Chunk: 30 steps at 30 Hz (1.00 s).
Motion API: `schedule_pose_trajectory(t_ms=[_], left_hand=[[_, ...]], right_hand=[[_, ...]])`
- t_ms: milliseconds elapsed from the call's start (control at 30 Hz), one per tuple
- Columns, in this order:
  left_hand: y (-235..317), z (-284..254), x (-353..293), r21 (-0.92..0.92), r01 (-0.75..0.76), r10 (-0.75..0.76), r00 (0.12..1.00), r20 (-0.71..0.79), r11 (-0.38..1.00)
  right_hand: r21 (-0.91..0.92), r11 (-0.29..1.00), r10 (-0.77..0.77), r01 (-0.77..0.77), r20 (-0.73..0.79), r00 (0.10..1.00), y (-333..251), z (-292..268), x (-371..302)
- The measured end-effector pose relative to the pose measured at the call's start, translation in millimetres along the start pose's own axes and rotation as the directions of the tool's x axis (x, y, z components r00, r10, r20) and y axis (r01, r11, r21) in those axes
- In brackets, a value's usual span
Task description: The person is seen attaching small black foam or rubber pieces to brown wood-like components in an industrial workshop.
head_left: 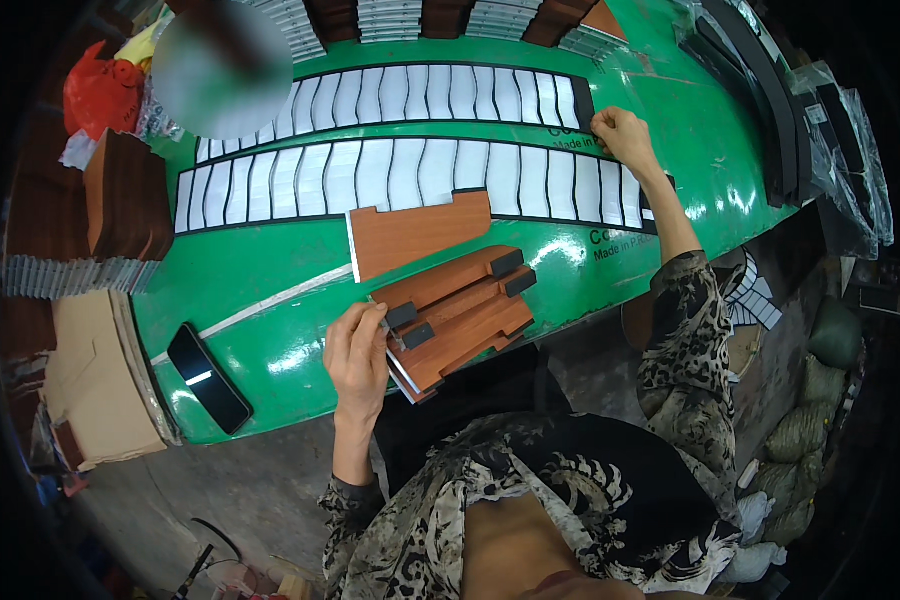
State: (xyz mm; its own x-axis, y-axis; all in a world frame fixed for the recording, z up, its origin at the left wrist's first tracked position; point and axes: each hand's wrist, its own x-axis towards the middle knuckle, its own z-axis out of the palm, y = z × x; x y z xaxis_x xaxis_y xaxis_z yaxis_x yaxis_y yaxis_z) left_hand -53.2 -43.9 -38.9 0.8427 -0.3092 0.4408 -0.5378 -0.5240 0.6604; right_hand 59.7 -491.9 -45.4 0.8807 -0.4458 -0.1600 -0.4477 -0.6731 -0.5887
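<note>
My left hand [356, 350] is closed at the left end of a few wood-grain brown panels [450, 310], its fingers curled over their edge. Black foam pads [508, 262] sit on both ends of these notched panels. Just beyond lies another brown panel [420, 235] with a white edge, partly over a long black strip [390, 178] of white wavy-edged pieces. My right hand [622, 138] is stretched far forward, closed in a pinch by the right end of a second such strip [420, 98]. Whatever its fingertips hold is too small to make out.
A black phone [210, 378] lies on the green table [280, 355] at the left, near cardboard [100, 380]. Stacked brown panels [125, 200] and a red bag [102, 92] stand at the far left. More stacks line the back; plastic-wrapped black parts [830, 150] are at the right edge.
</note>
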Motion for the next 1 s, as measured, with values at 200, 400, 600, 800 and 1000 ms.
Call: schedule_pose_trajectory(t_ms=[200, 400, 600, 800, 1000], left_hand=[[-0.2, -2.4, -2.3, 0.009, 0.003, -0.003, 1.000, 0.008, 1.000], [1.2, -1.0, -1.5, 0.004, 0.004, -0.004, 1.000, 0.003, 1.000], [2.2, -2.7, -0.3, 0.006, -0.003, 0.003, 1.000, -0.002, 1.000], [2.7, -2.4, 1.3, 0.006, -0.011, 0.011, 1.000, 0.006, 1.000], [1.4, 1.5, 1.6, 0.018, -0.022, 0.023, 0.998, -0.057, 1.000]], right_hand=[[-0.200, 0.978, -0.076, 0.067, -0.041, 0.996, -26.2, 0.0, -15.9], [-0.366, 0.931, -0.057, 0.014, -0.106, 0.993, -34.2, 2.3, -8.8], [-0.364, 0.931, -0.037, -0.004, -0.108, 0.993, -27.3, 5.4, -4.4], [-0.373, 0.925, -0.134, 0.078, -0.127, 0.983, -24.5, 6.7, -17.2], [-0.346, 0.899, -0.304, 0.269, -0.049, 0.951, -16.5, 3.4, -31.3]])
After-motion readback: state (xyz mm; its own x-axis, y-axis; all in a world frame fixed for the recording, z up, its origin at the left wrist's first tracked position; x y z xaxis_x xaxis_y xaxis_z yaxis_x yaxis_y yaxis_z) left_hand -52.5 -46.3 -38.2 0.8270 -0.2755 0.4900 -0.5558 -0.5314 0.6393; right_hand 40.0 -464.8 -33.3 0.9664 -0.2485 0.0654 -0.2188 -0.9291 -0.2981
